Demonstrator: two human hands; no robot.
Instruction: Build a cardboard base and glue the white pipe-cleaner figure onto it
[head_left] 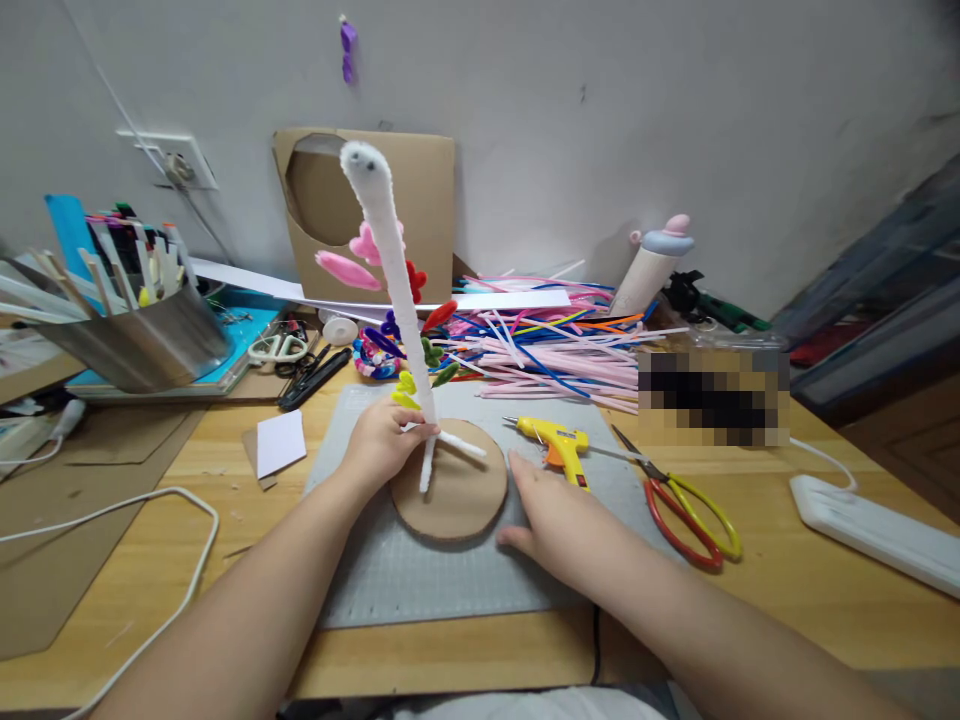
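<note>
My left hand [382, 440] grips the base of a tall white fuzzy pipe-cleaner stem [390, 250], holding it upright on a round cardboard disc [454, 500]. Small coloured pipe-cleaner leaves and petals stick out along the stem. Two short white legs of the stem spread over the disc. My right hand [551, 515] rests flat on the grey cutting mat [420, 580], fingers touching the disc's right edge. A yellow glue gun [555, 440] lies just beyond that hand.
Red-and-yellow scissors [686, 510] lie right of the glue gun. A heap of coloured pipe cleaners [555, 350] fills the back. A metal pot of sticks [142, 330], black snips [315, 378], a white power strip [870, 520] and a cable [172, 560] surround the mat.
</note>
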